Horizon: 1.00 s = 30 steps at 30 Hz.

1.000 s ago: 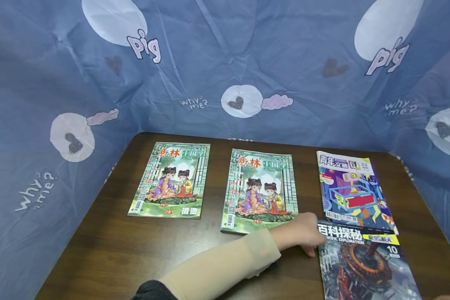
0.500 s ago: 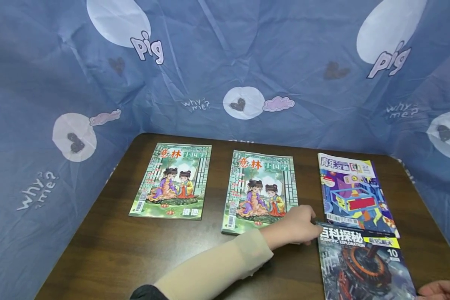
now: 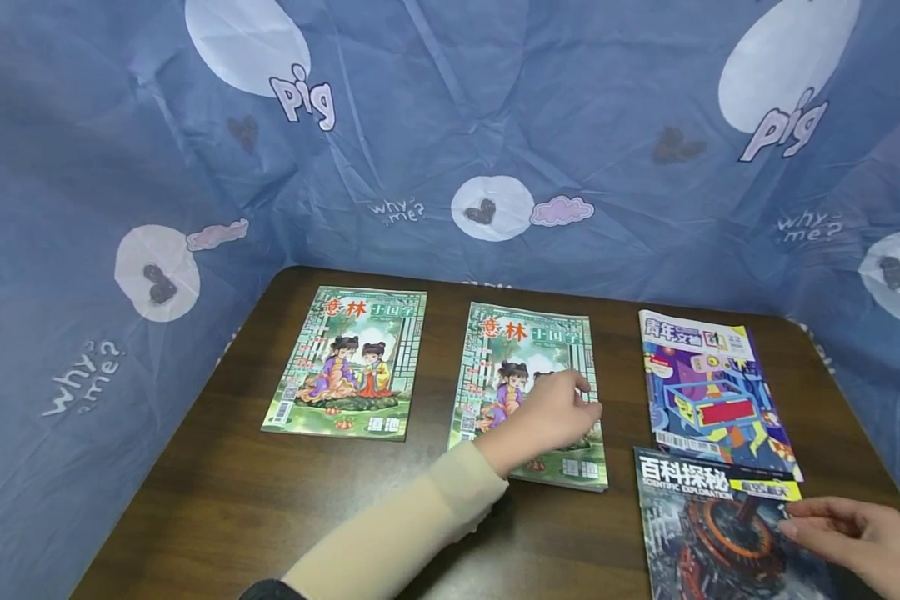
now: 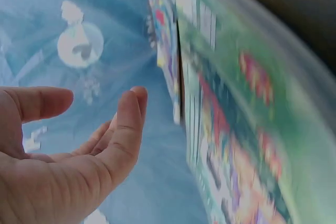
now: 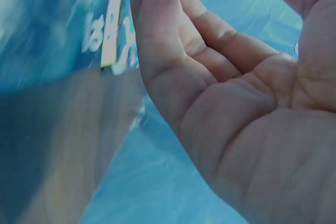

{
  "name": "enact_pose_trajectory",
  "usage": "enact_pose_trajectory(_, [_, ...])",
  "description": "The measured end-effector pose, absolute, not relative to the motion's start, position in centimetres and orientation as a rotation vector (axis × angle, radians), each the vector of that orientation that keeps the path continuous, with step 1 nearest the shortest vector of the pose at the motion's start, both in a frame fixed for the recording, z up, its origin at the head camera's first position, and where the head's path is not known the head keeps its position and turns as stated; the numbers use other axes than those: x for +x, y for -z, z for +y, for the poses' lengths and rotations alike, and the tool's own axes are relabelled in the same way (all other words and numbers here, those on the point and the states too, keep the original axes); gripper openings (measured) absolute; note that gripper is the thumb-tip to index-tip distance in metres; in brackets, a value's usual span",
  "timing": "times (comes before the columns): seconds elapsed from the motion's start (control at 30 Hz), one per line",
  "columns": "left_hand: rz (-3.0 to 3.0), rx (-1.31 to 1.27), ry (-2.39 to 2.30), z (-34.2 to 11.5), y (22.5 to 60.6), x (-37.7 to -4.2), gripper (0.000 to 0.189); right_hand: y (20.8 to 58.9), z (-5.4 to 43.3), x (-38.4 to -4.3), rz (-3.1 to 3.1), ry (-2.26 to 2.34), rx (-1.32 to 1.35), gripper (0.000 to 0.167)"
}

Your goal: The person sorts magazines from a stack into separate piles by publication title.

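Green magazine (image 3: 528, 350) flat mid-table

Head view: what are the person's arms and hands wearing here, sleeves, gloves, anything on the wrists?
The left arm wears a snug beige sleeve that ends at the wrist, with a dark cuff or layer showing near the elbow at the frame's bottom edge. The left hand and right hand are bare: no gloves or rings visible. The right arm is out of frame.

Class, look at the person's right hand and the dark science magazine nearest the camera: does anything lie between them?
Nothing visible does. The right hand hovers open at the right edge of the dark science magazine; whether its fingertips touch the cover cannot be told. The purple magazine lies beyond, not between.
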<state>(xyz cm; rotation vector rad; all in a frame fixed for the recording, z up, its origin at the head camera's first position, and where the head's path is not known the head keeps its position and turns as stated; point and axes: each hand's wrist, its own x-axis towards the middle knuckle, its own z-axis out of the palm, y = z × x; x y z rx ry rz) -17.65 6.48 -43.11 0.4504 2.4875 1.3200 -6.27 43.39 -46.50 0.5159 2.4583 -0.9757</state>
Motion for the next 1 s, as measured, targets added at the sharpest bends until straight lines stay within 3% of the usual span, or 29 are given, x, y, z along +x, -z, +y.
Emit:
enact_pose_trajectory(0.23, [2.5, 0.369, -1.44, 3.4, 41.7, -18.9, 0.034, 44.2, 39.8, -8.6, 2.577, 0.971, 0.338, 0.087])
enact_pose_trajectory(0.67, [2.561, 0.277, -1.542, -2.1, 42.4, -19.1, 0.034, 42.1, 33.3, -11.4, 2.744, 1.212, 0.018, 0.063])
enact_pose_trajectory(1.0, [2.689, 0.143, -1.513, -5.5, 43.3, -19.2, 0.032, 42.1, 29.2, -13.2, 2.697, 1.363, -0.01, 0.062])
